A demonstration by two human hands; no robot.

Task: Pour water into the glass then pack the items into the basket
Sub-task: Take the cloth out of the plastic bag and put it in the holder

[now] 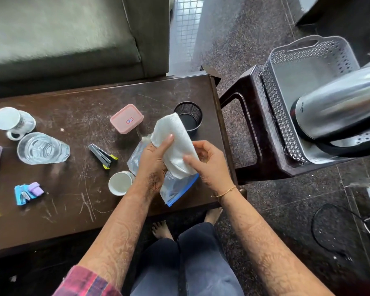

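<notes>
A white folded cloth [175,142] is held above the table's right end by both hands. My left hand [153,159] grips its left side, and my right hand [205,160] pinches its lower right edge. Under the cloth lies a clear zip bag with a blue seal [177,189]. The glass [42,149] stands at the table's left and holds water. The grey perforated basket [271,99] sits on a dark stool to the right. A steel kettle [338,110] lies in it.
On the dark table [73,218] stand a pink lidded box [126,118], a black mesh cup [188,116], a white cup [120,183], a mug on a saucer [11,122], a nail clipper [102,155] and a blue stapler [27,193]. A green sofa [62,39] is behind.
</notes>
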